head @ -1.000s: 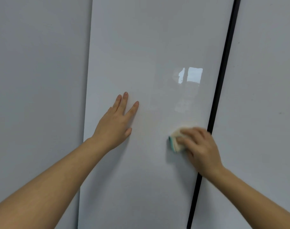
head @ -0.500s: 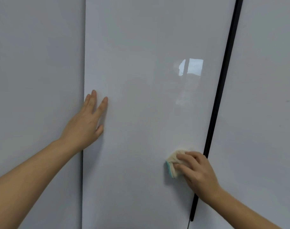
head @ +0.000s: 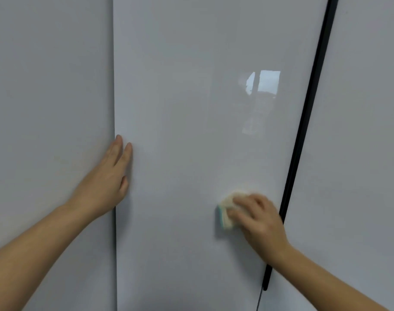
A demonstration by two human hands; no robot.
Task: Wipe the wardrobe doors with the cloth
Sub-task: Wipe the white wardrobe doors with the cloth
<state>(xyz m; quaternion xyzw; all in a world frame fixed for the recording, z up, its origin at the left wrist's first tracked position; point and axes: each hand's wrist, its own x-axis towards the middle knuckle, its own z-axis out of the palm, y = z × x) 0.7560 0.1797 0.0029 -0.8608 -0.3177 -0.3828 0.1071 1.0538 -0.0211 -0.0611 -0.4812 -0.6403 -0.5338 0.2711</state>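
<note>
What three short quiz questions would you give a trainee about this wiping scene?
1. True or false: the left hand holds the cloth.
2. Which door is the cloth on? A) the left door B) the middle door C) the right door
3. Fill the gap: beside the right hand runs a narrow ____ strip.

Key
1. False. The right hand holds the cloth; the left hand lies flat at the middle door's left edge.
2. B
3. black
</note>
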